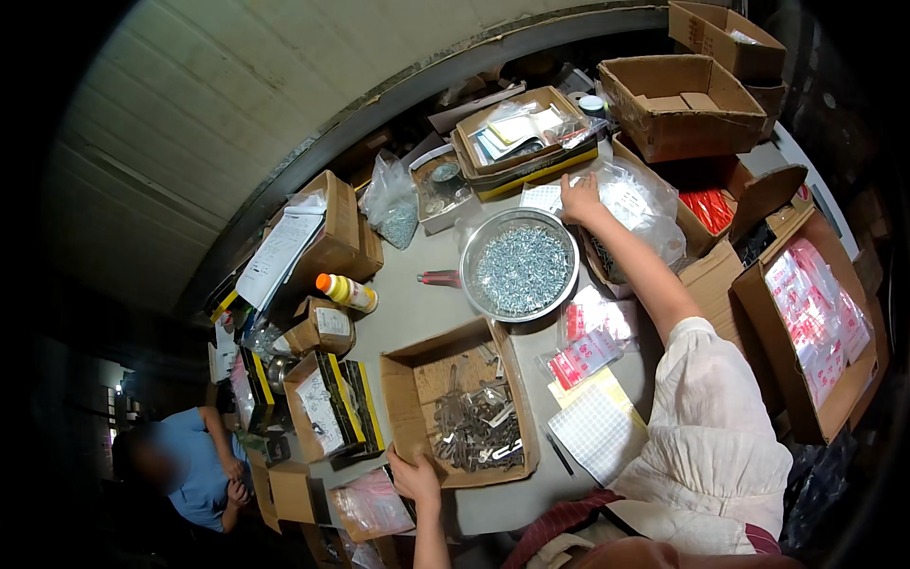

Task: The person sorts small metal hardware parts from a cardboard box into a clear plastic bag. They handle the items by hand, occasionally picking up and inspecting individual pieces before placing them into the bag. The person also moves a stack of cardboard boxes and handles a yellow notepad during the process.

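Note:
My left hand (414,478) grips the near left corner of a shallow cardboard box (439,358), fingers at its rim. Inside the box lies a heap of small dark metal parts (474,425), a few of them pale. My right arm reaches forward, and my right hand (580,201) is beside the far right rim of a round metal bowl, next to a clear plastic bag (633,204). Its fingers are apart, and I see nothing held in them. The metal bowl (464,275) holds many small silvery screws (524,270).
A red-handled tool (439,278) and an orange-capped bottle (347,293) lie left of the bowl. Red-and-white packets (583,358), checkered paper (599,434) and a pen (559,454) are at right. Cardboard boxes (678,119) crowd the edges. Another person (204,465) sits at far left.

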The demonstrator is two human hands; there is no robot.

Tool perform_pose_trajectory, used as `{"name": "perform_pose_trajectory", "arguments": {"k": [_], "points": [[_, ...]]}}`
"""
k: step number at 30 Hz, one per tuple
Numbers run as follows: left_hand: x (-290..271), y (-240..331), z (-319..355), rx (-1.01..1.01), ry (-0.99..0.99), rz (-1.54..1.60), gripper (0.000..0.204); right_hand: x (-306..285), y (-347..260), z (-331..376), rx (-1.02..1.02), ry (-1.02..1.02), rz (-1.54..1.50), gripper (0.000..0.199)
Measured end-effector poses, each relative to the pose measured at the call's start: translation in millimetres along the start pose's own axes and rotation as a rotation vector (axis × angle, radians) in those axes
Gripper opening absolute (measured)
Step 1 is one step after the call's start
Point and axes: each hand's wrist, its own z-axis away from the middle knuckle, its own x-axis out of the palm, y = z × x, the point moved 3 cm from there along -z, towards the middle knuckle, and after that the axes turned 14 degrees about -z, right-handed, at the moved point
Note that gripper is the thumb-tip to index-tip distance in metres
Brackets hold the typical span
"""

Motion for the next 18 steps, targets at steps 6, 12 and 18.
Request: {"name": "perform_pose_trajectory", "arguments": {"k": [6,12,18], "points": [[0.4,-2.3,-2.4,-0.024,-0.017,0.01,0.049,-21.2,33.4,-8.0,-0.008,0.745,-0.561,0.025],[0.8,-3.2,2.7,-0.031,0.005,-0.029,0.046,-79.6,4.8,34.4,0.031,0.538,-2.128,0.024],[4.3,-2.0,3.0,-0.028,-0.007,-0.048,0.049,-126.3,-52.5,101.8,0.106,0.405,-2.378,0.019]]}}
